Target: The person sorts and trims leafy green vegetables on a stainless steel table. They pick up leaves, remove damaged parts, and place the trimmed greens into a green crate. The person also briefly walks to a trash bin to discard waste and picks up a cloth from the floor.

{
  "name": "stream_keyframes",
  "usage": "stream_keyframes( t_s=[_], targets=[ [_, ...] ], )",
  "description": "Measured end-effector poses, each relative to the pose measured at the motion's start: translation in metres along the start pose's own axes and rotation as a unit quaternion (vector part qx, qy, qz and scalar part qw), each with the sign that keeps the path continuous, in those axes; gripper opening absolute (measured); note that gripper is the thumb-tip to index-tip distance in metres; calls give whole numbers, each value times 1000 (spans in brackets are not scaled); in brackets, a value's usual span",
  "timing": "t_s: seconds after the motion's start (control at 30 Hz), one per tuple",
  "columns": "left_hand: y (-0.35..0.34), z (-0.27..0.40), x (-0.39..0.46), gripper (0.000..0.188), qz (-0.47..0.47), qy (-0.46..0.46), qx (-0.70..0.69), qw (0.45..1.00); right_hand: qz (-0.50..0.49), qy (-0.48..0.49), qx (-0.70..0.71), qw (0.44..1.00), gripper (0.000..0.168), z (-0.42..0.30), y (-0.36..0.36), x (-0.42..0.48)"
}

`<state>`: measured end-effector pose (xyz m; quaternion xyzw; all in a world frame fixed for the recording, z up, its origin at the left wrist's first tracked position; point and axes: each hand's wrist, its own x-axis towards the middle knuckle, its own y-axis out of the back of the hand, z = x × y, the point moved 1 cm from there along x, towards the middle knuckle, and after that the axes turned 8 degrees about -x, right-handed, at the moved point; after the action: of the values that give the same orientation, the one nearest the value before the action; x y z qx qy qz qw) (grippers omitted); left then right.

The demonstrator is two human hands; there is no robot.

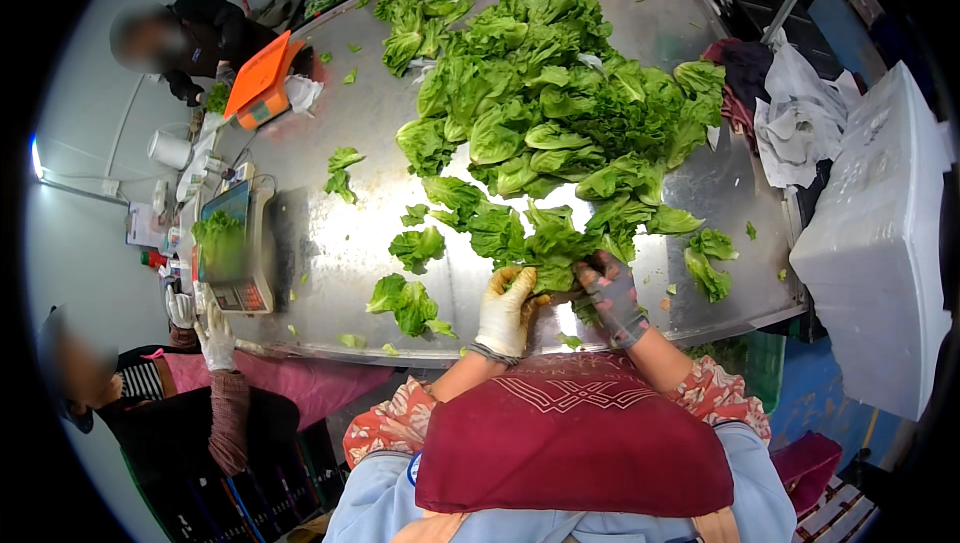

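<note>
In a yellowed white glove, my left hand (506, 314) grips the base of a green leafy lettuce (556, 246) at the near edge of the metal table (322, 235). My right hand (615, 301), gloved in dark grey with pink patches, grasps the same lettuce from the other side; its fingertips are partly hidden by leaves. Just beyond both hands spreads a large pile of lettuce heads (540, 92). Loose leaves (409, 303) lie to the left of my left hand, and a small lettuce piece (709, 265) rests to the right.
On the left stand a weighing scale (259, 243) with lettuce on its pan and an orange scale (259, 85). Gloved hands (216, 336) of a co-worker are beside the nearer scale. White foam boxes (870, 243) and crumpled plastic (799, 115) border the right side. Other people work beyond.
</note>
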<state>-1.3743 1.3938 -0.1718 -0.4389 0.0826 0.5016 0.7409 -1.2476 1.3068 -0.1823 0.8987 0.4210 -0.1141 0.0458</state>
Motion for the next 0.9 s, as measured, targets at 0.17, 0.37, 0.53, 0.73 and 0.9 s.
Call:
stream_keyframes(
  t_s=[0.17, 0.37, 0.53, 0.73, 0.9],
  targets=[
    [-13, 4, -1, 43, -54, -55, 23, 997, 35, 9, 118, 992, 20, 30, -1, 2],
    [-3, 12, 8, 31, -97, -35, 81, 991, -11, 57, -63, 996, 20, 31, 7, 4],
    [3, 14, 15, 28, -12, -6, -83, 996, 28, -45, 250, 967, 31, 27, 10, 18],
    [-1, 11, 11, 29, 0, 105, -91, 990, -79, 351, -404, 841, 41, -13, 7, 1],
    [2, 1, 9, 31, -11, 129, -124, 984, -77, 72, 51, 993, 28, 35, 7, 2]
  ],
)
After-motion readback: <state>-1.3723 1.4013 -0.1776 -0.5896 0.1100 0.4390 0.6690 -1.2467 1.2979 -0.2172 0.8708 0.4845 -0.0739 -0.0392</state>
